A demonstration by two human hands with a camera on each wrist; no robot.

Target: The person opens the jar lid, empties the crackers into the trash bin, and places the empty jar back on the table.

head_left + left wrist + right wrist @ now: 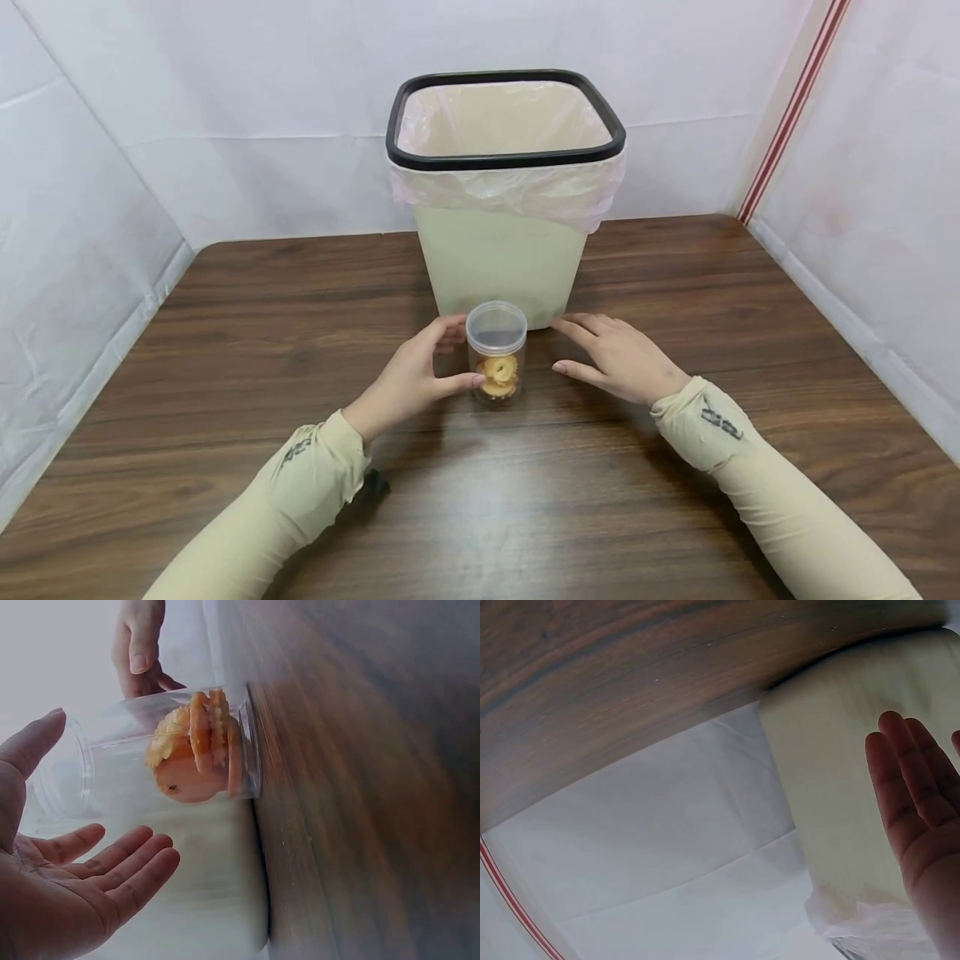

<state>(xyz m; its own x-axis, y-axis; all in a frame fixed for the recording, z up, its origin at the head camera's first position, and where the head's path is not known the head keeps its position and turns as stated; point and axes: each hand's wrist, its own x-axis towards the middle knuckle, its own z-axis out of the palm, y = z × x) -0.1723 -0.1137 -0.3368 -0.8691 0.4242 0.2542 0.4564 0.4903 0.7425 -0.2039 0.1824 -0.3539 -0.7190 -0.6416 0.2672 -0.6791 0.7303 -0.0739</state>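
Observation:
A clear plastic jar stands upright on the table, with several round golden cookies stacked in its lower part. My left hand is at the jar's left side, thumb and fingers spread apart; the left wrist view shows its palm facing the jar and the fingers relaxed. To the right of the jar my right hand is held with fingers extended and nothing in it. Its fingertips are near the lower front of a cream trash bin, which stands just behind the jar.
The bin has a black rim and a pale pink liner bag folded over its edge. White sheeting surrounds the brown wooden table at the back and sides. A small dark object lies by the left sleeve.

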